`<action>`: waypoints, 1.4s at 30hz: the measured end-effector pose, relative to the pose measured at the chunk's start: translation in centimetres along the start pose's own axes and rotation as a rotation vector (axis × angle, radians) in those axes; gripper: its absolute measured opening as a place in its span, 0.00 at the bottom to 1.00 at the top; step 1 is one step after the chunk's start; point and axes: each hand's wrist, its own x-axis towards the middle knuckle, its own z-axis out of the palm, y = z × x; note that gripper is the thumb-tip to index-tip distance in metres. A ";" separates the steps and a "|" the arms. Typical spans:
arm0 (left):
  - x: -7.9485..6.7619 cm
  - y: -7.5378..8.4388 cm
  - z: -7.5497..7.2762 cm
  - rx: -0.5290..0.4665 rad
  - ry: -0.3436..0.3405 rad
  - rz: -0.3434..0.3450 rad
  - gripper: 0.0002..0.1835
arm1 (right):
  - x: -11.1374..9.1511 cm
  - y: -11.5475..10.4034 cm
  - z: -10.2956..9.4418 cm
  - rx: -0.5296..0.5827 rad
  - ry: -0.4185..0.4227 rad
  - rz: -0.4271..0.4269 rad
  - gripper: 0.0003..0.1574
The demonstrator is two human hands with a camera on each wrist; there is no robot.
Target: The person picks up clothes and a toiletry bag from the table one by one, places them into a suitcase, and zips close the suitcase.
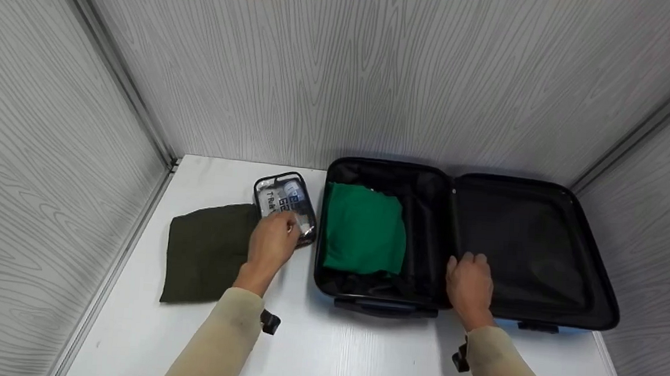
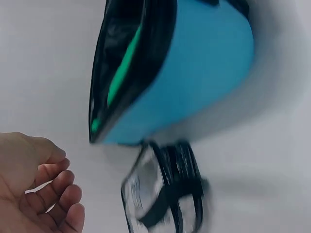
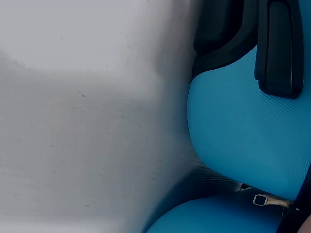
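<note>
In the head view, an open blue suitcase (image 1: pixel 422 240) with a black lining lies flat, and folded green cloth (image 1: pixel 365 229) fills the left of its deeper half. My left hand (image 1: pixel 273 239) is over the near part of a clear pouch (image 1: pixel 276 196) with black edging and dark lettering. Its fingers (image 2: pixel 60 187) curl loosely around nothing in the left wrist view, apart from the pouch. At the suitcase's hinge side is my right hand (image 1: pixel 471 284), close over the inner edge of the lid half (image 1: pixel 532 246). Its fingertips are hidden, and I cannot tell whether they grip the edge.
Dark olive folded cloth (image 1: pixel 208 256) lies left of the pouch on the white table (image 1: pixel 348 357). Grey wood-grain panels (image 1: pixel 342 72) stand at the back and both sides. A black handle (image 1: pixel 386 308) juts from the suitcase's near side. The hinge gap shows a metal zip pull (image 3: pixel 272 200).
</note>
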 end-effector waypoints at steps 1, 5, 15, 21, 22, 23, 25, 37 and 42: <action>-0.1 -0.6 -0.3 0.002 0.000 -0.018 0.08 | 0.0 0.0 0.0 -0.001 0.000 0.004 0.21; -0.5 -3.2 -1.7 0.005 -0.001 -0.081 0.11 | 0.0 0.0 0.0 -0.001 -0.011 0.018 0.21; -2.3 -10.1 -4.4 0.036 -0.020 -0.274 0.14 | 0.1 -0.1 -0.1 0.019 -0.064 0.057 0.21; -3.5 -13.7 -5.6 0.061 -0.048 -0.351 0.15 | 0.2 -0.1 0.0 0.034 -0.077 0.068 0.21; -3.6 -14.2 -5.8 0.066 -0.051 -0.357 0.15 | 0.1 -0.1 0.0 0.028 -0.068 0.058 0.21; -3.7 -14.7 -5.9 0.073 -0.055 -0.362 0.15 | 0.1 -0.1 0.0 0.022 -0.056 0.046 0.21; -3.9 -15.6 -6.0 0.083 -0.066 -0.374 0.16 | 0.1 0.0 0.0 0.011 -0.030 0.020 0.21; -4.5 -18.7 -6.1 0.116 -0.135 -0.480 0.23 | 0.2 0.0 -0.2 0.012 -0.065 0.034 0.21; -4.6 -18.8 -6.2 0.122 -0.111 -0.544 0.29 | 0.3 0.1 -0.1 0.021 -0.115 0.069 0.22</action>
